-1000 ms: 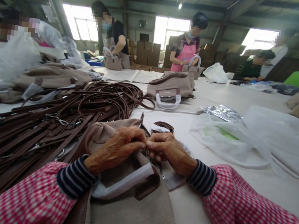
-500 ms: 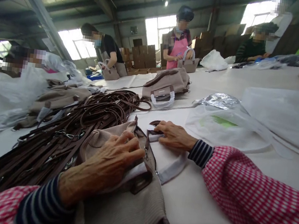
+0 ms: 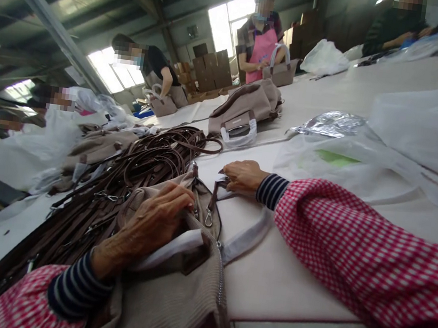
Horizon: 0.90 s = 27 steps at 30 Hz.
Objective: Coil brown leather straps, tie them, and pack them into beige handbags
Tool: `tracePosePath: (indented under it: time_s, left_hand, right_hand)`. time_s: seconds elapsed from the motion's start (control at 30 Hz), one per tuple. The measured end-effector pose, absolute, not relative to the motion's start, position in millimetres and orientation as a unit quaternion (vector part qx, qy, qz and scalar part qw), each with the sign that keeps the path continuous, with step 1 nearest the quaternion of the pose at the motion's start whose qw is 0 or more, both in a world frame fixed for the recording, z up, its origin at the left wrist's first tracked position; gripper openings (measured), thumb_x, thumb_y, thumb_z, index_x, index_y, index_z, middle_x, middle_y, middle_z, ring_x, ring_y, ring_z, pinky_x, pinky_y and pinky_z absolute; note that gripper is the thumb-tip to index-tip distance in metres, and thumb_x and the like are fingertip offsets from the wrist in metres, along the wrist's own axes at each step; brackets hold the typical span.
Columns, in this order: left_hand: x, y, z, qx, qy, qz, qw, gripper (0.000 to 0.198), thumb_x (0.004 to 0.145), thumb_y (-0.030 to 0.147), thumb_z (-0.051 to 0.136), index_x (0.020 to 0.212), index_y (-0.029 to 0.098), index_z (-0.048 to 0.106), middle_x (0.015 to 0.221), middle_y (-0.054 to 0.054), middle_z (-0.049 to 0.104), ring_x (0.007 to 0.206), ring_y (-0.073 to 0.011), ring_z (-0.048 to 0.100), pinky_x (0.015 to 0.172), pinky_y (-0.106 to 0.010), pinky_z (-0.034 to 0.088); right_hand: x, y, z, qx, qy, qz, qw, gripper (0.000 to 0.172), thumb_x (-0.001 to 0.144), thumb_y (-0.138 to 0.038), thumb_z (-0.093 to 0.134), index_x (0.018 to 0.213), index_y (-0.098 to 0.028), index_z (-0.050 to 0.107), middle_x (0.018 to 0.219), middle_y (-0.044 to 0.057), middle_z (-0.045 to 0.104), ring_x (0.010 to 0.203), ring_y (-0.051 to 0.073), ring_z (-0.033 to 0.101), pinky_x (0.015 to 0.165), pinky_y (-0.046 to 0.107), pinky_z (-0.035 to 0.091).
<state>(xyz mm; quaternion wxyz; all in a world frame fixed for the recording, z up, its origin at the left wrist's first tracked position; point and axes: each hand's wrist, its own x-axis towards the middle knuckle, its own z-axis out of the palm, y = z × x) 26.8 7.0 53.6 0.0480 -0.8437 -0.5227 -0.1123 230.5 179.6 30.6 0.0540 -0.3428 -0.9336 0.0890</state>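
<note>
A taupe ribbed handbag [image 3: 176, 303] lies in front of me with its zipped top edge parted. My left hand [image 3: 150, 225] rests over it, fingers bent and closed on the fabric near the opening; the fingertips are partly hidden. One handle wrapped in white [image 3: 179, 247] runs below that hand, and another wrapped handle [image 3: 247, 237] lies out on the table to the right. Beyond the bag's right edge, my right hand [image 3: 244, 177] is closed on a dark brown strap [image 3: 213, 198]. A metal clip [image 3: 208, 217] hangs from the strap beside the bag's opening.
A heap of brown straps [image 3: 86, 216] with metal clips spreads along the left. Another taupe bag [image 3: 246, 106] lies ahead. Plastic sheets [image 3: 428, 132] and a silvery packet [image 3: 331, 124] are at right. Across the table, a person in a pink apron [image 3: 262, 54] handles a bag.
My left hand has shifted slightly left and back, showing more of the bag's opening. The strap's clip now shows more plainly under my right hand. The camera view has tilted.
</note>
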Motion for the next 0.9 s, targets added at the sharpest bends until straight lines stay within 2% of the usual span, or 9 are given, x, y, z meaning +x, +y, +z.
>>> tracePosePath:
  time_s: [0.07,0.13,0.23,0.33,0.4,0.5,0.63,0.73,0.9]
  left_hand:
    - [25.8,10.3,51.1,-0.845,-0.527,-0.066,0.071,0.05,0.084,-0.003,0.048,0.124,0.023,0.063,0.117,-0.006,0.07,0.112,-0.0261,0.055,0.103,-0.043,0.049]
    - [24.8,11.8,48.2,-0.839,-0.533,-0.052,0.094,0.054,0.087,-0.002,0.047,0.134,0.023,0.059,0.118,-0.007,0.071,0.114,-0.0273,0.055,0.104,-0.045,0.048]
    - [23.5,12.6,45.1,-0.836,-0.533,-0.07,0.108,0.04,0.092,0.003,0.048,0.122,0.024,0.064,0.118,-0.008,0.071,0.118,-0.0288,0.053,0.107,-0.048,0.046]
    - [23.5,15.2,45.0,-0.837,-0.531,-0.098,0.089,0.031,0.089,0.002,0.051,0.109,0.023,0.064,0.112,-0.007,0.07,0.12,-0.028,0.052,0.106,-0.046,0.046]
    - [24.4,18.2,45.9,-0.844,-0.522,-0.107,0.065,0.026,0.087,0.001,0.05,0.097,0.022,0.063,0.108,-0.006,0.069,0.116,-0.0261,0.053,0.104,-0.043,0.047]
    - [24.7,21.4,47.6,-0.845,-0.518,-0.129,0.036,0.025,0.082,-0.001,0.047,0.083,0.022,0.058,0.098,-0.005,0.066,0.108,-0.0232,0.057,0.097,-0.038,0.049]
    - [20.6,18.3,53.7,-0.838,-0.519,-0.166,0.031,0.028,0.073,-0.004,0.046,0.081,0.02,0.058,0.098,-0.005,0.064,0.105,-0.0218,0.059,0.089,-0.034,0.051]
    - [16.9,12.4,65.4,-0.84,-0.512,-0.178,0.026,0.028,0.073,-0.004,0.046,0.081,0.02,0.059,0.101,-0.005,0.065,0.109,-0.0217,0.06,0.089,-0.033,0.051]
    - [14.6,5.2,84.4,-0.853,-0.468,-0.227,0.032,0.027,0.076,-0.004,0.046,0.076,0.02,0.059,0.085,-0.002,0.064,0.102,-0.0203,0.062,0.083,-0.032,0.053]
  right_hand:
    - [230.1,180.7,33.5,-0.35,-0.93,0.093,0.057,0.037,0.075,-0.025,0.072,0.111,-0.016,0.075,0.113,0.015,0.076,0.098,0.029,0.07,0.068,0.031,0.04]
    - [235.5,180.4,37.0,-0.356,-0.927,0.093,0.07,0.033,0.071,-0.024,0.073,0.103,-0.014,0.076,0.105,0.015,0.076,0.089,0.027,0.069,0.062,0.03,0.036]
    - [251.9,177.0,42.3,-0.355,-0.923,0.087,0.12,0.029,0.076,-0.026,0.07,0.102,-0.014,0.072,0.1,0.012,0.075,0.084,0.024,0.065,0.062,0.029,0.032]
    - [267.6,167.1,45.3,-0.299,-0.924,0.1,0.216,0.023,0.08,-0.024,0.068,0.101,-0.016,0.068,0.095,0.006,0.071,0.08,0.019,0.059,0.065,0.028,0.03]
    - [270.7,155.0,43.0,-0.224,-0.937,0.117,0.242,0.018,0.081,-0.02,0.068,0.098,-0.016,0.066,0.095,0.004,0.068,0.079,0.017,0.056,0.067,0.027,0.031]
    - [261.7,132.7,30.5,-0.117,-0.966,0.138,0.183,0.014,0.086,-0.02,0.066,0.1,-0.017,0.065,0.102,0.005,0.066,0.082,0.016,0.056,0.069,0.027,0.033]
    - [243.6,114.6,10.3,-0.101,-0.977,0.115,0.149,0.017,0.099,-0.029,0.057,0.109,-0.018,0.066,0.11,0.006,0.064,0.081,0.017,0.057,0.065,0.029,0.033]
    - [239.7,113.1,5.3,-0.101,-0.979,0.096,0.147,0.019,0.104,-0.028,0.053,0.113,-0.019,0.067,0.114,0.006,0.063,0.082,0.016,0.058,0.064,0.03,0.032]
    - [239.6,111.5,8.0,-0.071,-0.988,0.058,0.124,0.017,0.105,-0.024,0.052,0.112,-0.019,0.067,0.109,0.006,0.065,0.074,0.015,0.053,0.061,0.033,0.028]
